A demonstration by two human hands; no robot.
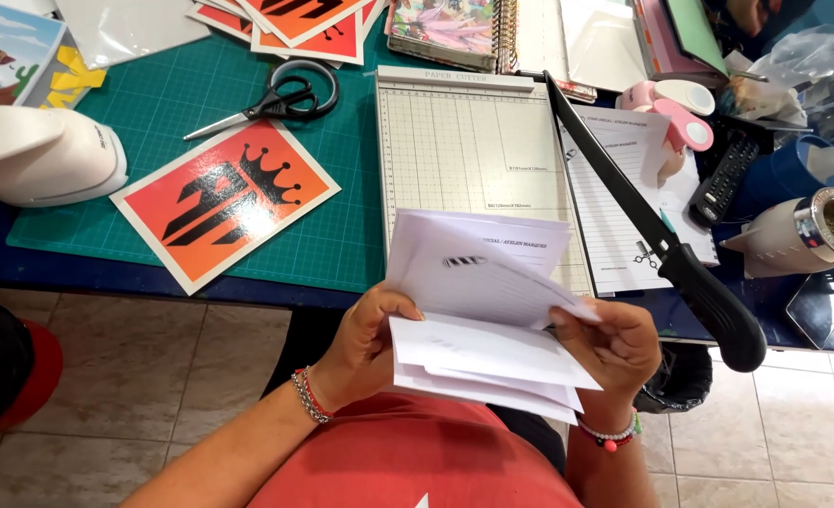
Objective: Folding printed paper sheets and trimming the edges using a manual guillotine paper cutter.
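Both my hands hold a stack of white printed paper sheets (483, 310) in front of my chest, below the table edge. My left hand (365, 343) grips the stack's left side with the thumb on top. On the right side, my right hand (614, 348) pinches the upper sheets and fans them apart. Just beyond the stack lies a cream paper cutter (473, 160) with its black-handled blade arm (661, 245) raised and slanting toward my right hand.
A green cutting mat (172, 103) holds black scissors (276, 99) and an orange crown card (224, 202). A white punch (40, 155) sits at the left. More printed sheets, pink punches (680, 118), a calculator (727, 179) and a metal-rimmed cup (812, 230) crowd the right.
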